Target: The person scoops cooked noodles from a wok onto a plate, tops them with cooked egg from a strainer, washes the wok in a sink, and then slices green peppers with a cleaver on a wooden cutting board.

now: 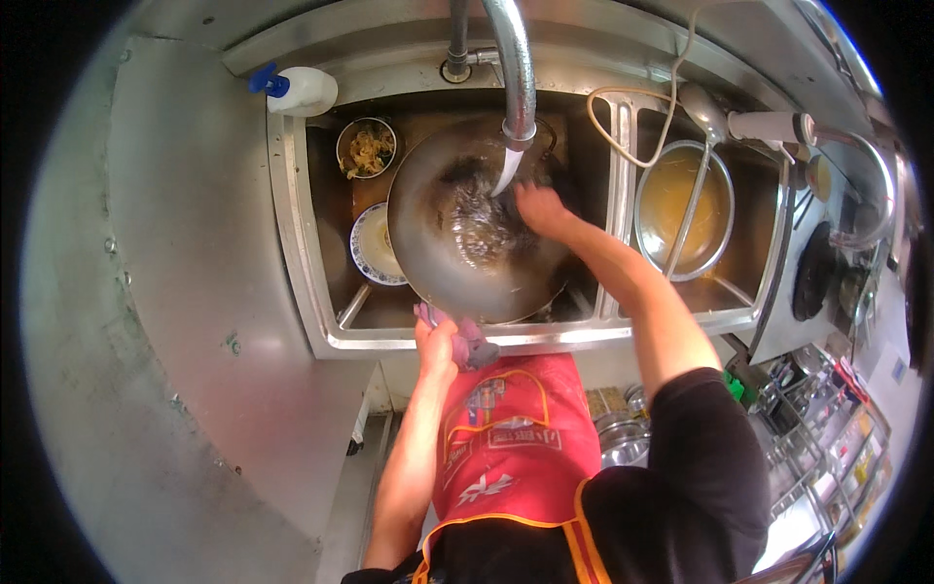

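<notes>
A large metal wok (430, 248) sits in the left sink basin, tilted slightly. Water streams into it from the faucet (519, 87), and the surface inside ripples. My left hand (436, 344) is closed on a pinkish-grey cloth (471, 346) at the wok's near rim; whether a handle lies under the cloth is hidden. My right hand (541, 208) reaches into the wok's right side, just right of the stream. Its fingers are curled and blurred, and I cannot tell whether they hold something against the dark wok wall.
Left of the wok are a bowl of food scraps (367, 149) and a blue-rimmed plate (373, 244). A pump bottle (308, 91) rests on the sink's back left corner. In the right basin, a long ladle (689, 208) leans across a metal basin (719, 255). A looped hose (595, 117) hangs over the divider.
</notes>
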`<state>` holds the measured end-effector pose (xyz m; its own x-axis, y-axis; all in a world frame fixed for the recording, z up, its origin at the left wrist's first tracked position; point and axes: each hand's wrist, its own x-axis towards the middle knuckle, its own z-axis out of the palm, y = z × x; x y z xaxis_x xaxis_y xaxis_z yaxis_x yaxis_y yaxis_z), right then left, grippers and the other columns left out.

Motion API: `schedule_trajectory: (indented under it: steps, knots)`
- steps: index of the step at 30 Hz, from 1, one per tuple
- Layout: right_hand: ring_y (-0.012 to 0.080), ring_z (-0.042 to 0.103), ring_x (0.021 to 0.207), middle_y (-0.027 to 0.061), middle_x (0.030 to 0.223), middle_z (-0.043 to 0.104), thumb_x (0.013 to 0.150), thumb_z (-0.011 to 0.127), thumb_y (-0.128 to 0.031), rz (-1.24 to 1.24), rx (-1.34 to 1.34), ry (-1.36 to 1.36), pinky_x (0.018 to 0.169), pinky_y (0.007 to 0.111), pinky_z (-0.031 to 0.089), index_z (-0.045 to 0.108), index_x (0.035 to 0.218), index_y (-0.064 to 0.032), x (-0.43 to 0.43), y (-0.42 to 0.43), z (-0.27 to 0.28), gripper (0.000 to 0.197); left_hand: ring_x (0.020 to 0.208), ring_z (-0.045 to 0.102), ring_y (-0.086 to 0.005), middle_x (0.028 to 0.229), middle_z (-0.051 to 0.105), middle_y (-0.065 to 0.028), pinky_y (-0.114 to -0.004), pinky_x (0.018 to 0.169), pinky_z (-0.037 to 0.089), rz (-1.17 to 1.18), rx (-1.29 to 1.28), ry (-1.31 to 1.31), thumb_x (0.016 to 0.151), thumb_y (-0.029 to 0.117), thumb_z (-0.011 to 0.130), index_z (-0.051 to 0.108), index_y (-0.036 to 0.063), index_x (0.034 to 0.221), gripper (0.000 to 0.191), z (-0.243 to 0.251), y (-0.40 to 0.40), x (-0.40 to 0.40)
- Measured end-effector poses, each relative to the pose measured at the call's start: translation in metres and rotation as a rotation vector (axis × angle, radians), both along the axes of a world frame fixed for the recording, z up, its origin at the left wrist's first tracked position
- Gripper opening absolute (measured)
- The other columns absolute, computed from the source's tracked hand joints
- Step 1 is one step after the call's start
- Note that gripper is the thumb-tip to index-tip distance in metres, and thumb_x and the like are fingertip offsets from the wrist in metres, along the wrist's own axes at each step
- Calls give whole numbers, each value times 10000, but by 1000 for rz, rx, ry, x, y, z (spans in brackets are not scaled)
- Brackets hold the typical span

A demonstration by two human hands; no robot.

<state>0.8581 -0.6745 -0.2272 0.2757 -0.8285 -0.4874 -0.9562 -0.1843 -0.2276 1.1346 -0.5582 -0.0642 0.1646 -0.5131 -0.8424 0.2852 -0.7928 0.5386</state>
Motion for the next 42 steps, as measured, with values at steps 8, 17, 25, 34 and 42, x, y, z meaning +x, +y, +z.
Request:
schedule_trajectory:
  steps: [8,17,25,34,42]
  knots:
    - [442,580,1022,243,1027,602,729,531,-35,-318,-92,-994,849,514,477,549,1053,-23,158,19,42,325,782,587,-149,877,552,-6,-318,697,507,-81,-84,80,729,-91,494,552,44,1038,341,17,-4,-2]
    - [313,698,900,140,901,716,783,635,-189,105,302,-113,759,458,550,721,1019,-91,30,75,112,269,689,571,-144,808,520,-2,-335,620,531,-211,-154,-180,690,-109,474,530,53,875,252,115,-56,-4]
    - [339,626,938,114,1009,636,786,661,-186,-88,-344,171,719,460,539,625,1067,-47,-48,-38,126,316,524,608,-279,789,517,-88,-398,453,530,-254,-175,-300,684,-150,429,455,36,933,312,234,-77,27]
    - [269,668,756,153,744,661,821,568,-75,-997,476,-1292,692,371,566,663,830,34,-9,-188,160,145,578,601,-245,828,556,-87,-396,508,542,-122,-227,-462,680,-149,436,515,2,965,332,254,-62,49]
    - [281,679,943,208,1024,697,872,588,-181,-941,346,-1397,802,408,548,682,1061,17,-23,-157,147,290,707,580,-155,808,524,-8,-304,628,502,-96,-163,-376,672,-124,477,534,17,911,283,275,-73,44]
